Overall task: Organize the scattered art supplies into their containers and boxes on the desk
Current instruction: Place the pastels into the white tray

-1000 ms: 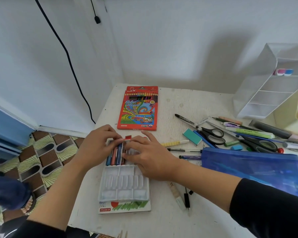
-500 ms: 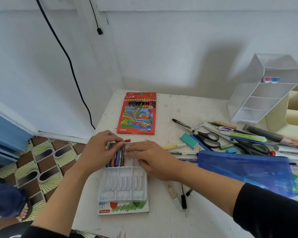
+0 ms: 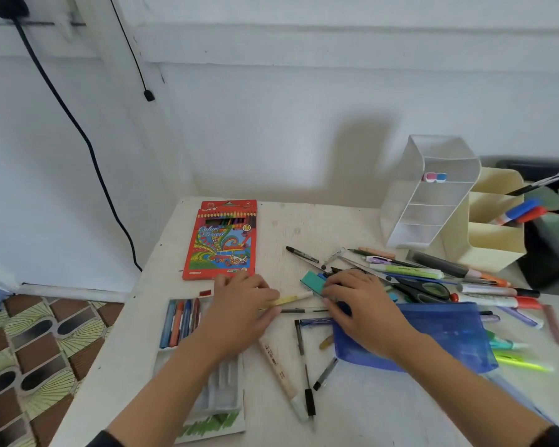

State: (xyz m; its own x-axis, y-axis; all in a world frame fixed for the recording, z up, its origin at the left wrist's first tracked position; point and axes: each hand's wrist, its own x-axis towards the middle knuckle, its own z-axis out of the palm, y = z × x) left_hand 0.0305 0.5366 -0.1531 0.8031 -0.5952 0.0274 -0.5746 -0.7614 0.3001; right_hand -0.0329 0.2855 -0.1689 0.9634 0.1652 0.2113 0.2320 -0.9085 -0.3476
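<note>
Head view. Yellow stick [image 3: 291, 299] lies just right of the tray [image 3: 221, 395], long axis left-right. My left hand [image 3: 239, 309], the nearer, rests flat fingers on it. Right hand [image 3: 363, 309], farther right of the tray, touches a teal eraser [image 3: 312, 281]; grip unclear. Box [image 3: 221, 240] beyond the tray reads "Color Pencil", 18.

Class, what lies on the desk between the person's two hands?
In the head view, a yellow pen and a thin dark pen lie between the left hand and right hand.
</note>
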